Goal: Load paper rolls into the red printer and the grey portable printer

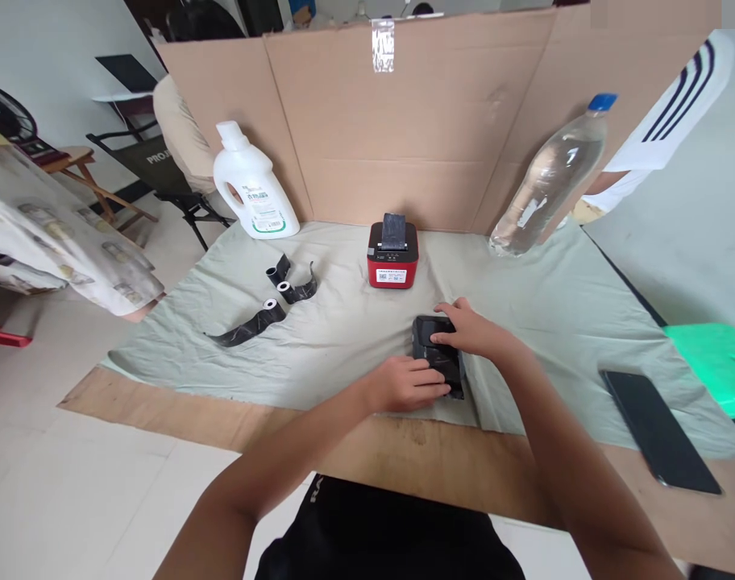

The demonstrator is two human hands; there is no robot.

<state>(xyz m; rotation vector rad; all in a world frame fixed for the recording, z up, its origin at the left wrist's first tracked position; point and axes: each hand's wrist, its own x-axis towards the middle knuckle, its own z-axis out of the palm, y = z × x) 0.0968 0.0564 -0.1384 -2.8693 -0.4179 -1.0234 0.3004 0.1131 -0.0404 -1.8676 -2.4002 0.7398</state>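
Note:
A small black printer-like box (425, 329) lies on the cloth in front of me, a glossy black strip (449, 366) running over its near part. My right hand (467, 326) grips the box from the right, thumb on its top and fingers over its far side. With fingers bent together, my left hand (409, 383) holds the strip near its front end. Behind the box stands a red and black receipt printer (392, 270) with black paper sticking up from its top. To the left lie several black paper rolls (273, 309), partly unwound, with pale cores.
A cardboard screen (404, 121) closes off the back. A white jug (259, 189) leans at its left, a clear bottle with a blue cap (554, 177) at its right. A black phone (661, 431) lies front right, near a green object (715, 366). Someone's white sleeve (675, 105) shows beyond.

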